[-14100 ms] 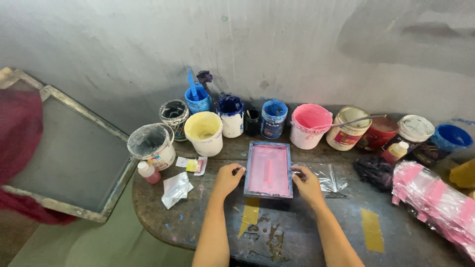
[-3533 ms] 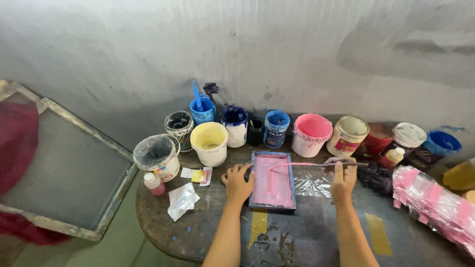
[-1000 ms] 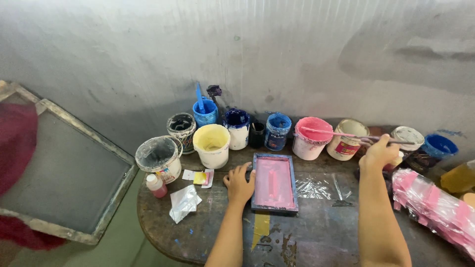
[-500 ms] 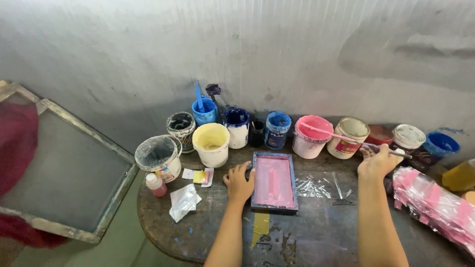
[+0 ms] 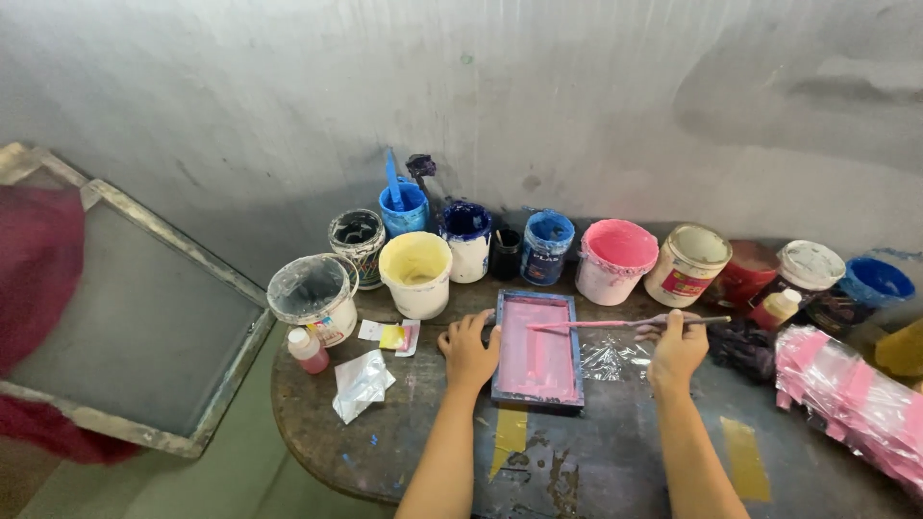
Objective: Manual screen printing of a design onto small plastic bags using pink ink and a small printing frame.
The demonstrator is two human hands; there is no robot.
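A small blue-framed screen point(image 5: 536, 354) with a pink-stained mesh lies flat on the dark round table point(image 5: 615, 471). My left hand point(image 5: 469, 348) rests on the screen's left edge and holds it down. My right hand point(image 5: 678, 348) grips a long thin stick point(image 5: 615, 324) smeared with pink paint. The stick lies almost level, and its pink tip reaches over the upper part of the screen.
Several paint tubs line the table's back edge: a pink one point(image 5: 613, 259), a cream one point(image 5: 416, 273), blue ones point(image 5: 548, 246) and a clear-covered one point(image 5: 312, 291). A large framed mesh screen point(image 5: 125, 327) leans at left. Pink-striped plastic rolls point(image 5: 851, 399) lie at right.
My right hand has come back from the tubs at the far right, carrying the stick leftward and lowering its tip over the screen. My left hand has stayed on the frame.
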